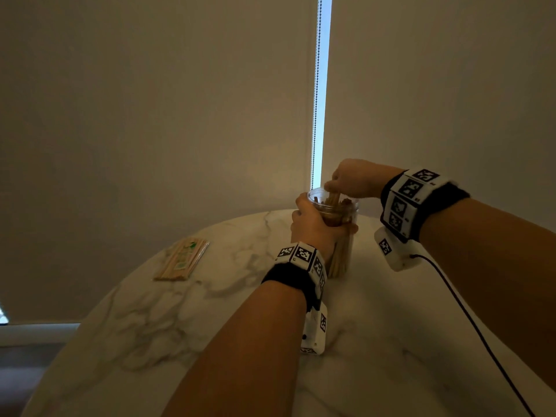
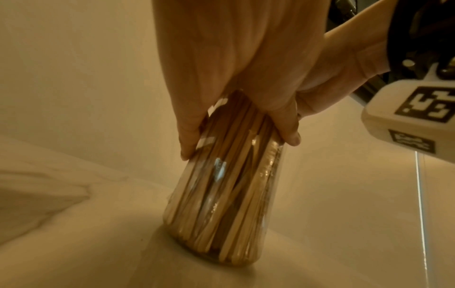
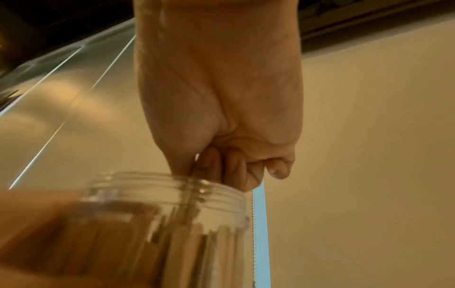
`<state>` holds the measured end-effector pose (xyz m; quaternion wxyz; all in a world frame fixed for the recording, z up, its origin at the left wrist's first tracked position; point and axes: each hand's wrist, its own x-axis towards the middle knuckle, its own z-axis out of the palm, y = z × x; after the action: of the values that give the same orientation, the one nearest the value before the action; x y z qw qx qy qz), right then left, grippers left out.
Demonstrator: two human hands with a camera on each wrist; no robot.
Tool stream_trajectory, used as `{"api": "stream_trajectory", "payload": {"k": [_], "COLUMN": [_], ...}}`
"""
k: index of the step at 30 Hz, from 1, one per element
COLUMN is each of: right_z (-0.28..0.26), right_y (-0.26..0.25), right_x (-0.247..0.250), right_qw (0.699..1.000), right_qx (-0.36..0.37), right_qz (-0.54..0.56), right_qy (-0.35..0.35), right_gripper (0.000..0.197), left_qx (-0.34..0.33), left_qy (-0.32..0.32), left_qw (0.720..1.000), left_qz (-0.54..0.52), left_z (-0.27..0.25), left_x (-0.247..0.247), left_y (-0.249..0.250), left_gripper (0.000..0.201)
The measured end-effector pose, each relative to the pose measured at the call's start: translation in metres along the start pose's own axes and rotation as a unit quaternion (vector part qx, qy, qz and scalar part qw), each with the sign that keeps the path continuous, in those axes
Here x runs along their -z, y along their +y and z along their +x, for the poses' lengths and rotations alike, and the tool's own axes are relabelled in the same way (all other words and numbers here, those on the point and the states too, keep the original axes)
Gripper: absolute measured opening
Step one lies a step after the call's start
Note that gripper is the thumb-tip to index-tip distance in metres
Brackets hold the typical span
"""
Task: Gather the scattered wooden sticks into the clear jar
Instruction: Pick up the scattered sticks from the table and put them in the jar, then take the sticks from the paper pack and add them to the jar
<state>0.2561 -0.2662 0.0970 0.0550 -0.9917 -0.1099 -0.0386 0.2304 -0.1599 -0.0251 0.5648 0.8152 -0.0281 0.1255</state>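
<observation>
so the clear jar (image 1: 337, 218) sits right of centre in the head view, standing on the marble table (image 1: 210, 326) and packed with wooden sticks (image 2: 229, 194) standing up inside it. left hand (image 1: 313, 227) is wrapped round the upper part of the jar, fingers (image 2: 189, 136) and thumb on opposite sides. right hand (image 1: 352, 179) is over the open mouth, fingertips (image 3: 236, 169) curled and pinching a stick or two that poke down past the rim. over at left-centre there's a sealed pack of bamboo skewers (image 1: 182, 260) lying flat on the table, well apart from the jar
</observation>
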Motion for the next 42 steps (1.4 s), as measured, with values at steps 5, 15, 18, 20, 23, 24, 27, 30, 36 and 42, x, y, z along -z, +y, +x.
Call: {"api": "stream_trajectory", "payload": {"k": [5, 15, 18, 20, 23, 24, 27, 30, 36, 42], "right_z": [-0.006, -0.013, -0.018, -0.022, -0.028, -0.031, -0.048, -0.078, -0.12, -0.142], "right_y": [-0.011, -0.004, -0.005, -0.004, 0.0, 0.002, 0.004, -0.006, -0.028, -0.043], "right_x": [-0.011, -0.001, -0.006, -0.009, -0.008, -0.006, -0.001, -0.001, -0.04, -0.066], "right_qw": [0.997, 0.998, 0.995, 0.995, 0.994, 0.993, 0.982, 0.972, 0.977, 0.971], "right_qx": [0.058, 0.05, 0.06, 0.062, 0.063, 0.056, 0.049, 0.073, 0.1, 0.104], "right_qz": [-0.043, 0.03, 0.073, 0.081, 0.086, 0.095, 0.109, 0.121, 0.172, 0.209], "right_qy": [-0.035, 0.008, -0.011, -0.005, 0.032, 0.053, 0.148, 0.189, 0.078, -0.047], "right_gripper": [0.027, 0.03, 0.025, 0.021, 0.018, 0.018, 0.022, 0.025, 0.026, 0.017], "left_qx": [0.006, 0.005, 0.029, 0.058, 0.112, 0.128, 0.168, 0.221, 0.214, 0.131], "left_qy": [-0.01, -0.011, -0.056, -0.123, -0.118, -0.11, -0.096, -0.1, -0.15, -0.165], "left_qw": [1.0, 1.0, 0.998, 0.986, 0.969, 0.963, 0.924, 0.865, 0.811, 0.814], "left_qz": [0.003, -0.01, 0.026, 0.095, 0.186, 0.21, 0.331, 0.439, 0.524, 0.541], "left_z": [-0.001, -0.005, -0.004, -0.005, -0.001, 0.003, 0.02, 0.028, 0.0, -0.06], "left_x": [0.001, 0.004, 0.013, 0.033, 0.083, 0.104, 0.169, 0.214, 0.201, 0.161], "left_y": [0.001, 0.004, 0.01, 0.012, 0.001, -0.007, -0.041, -0.077, -0.065, -0.031], "left_gripper": [0.117, 0.118, 0.136, 0.143, 0.122, 0.113, 0.082, 0.057, 0.049, 0.045]}}
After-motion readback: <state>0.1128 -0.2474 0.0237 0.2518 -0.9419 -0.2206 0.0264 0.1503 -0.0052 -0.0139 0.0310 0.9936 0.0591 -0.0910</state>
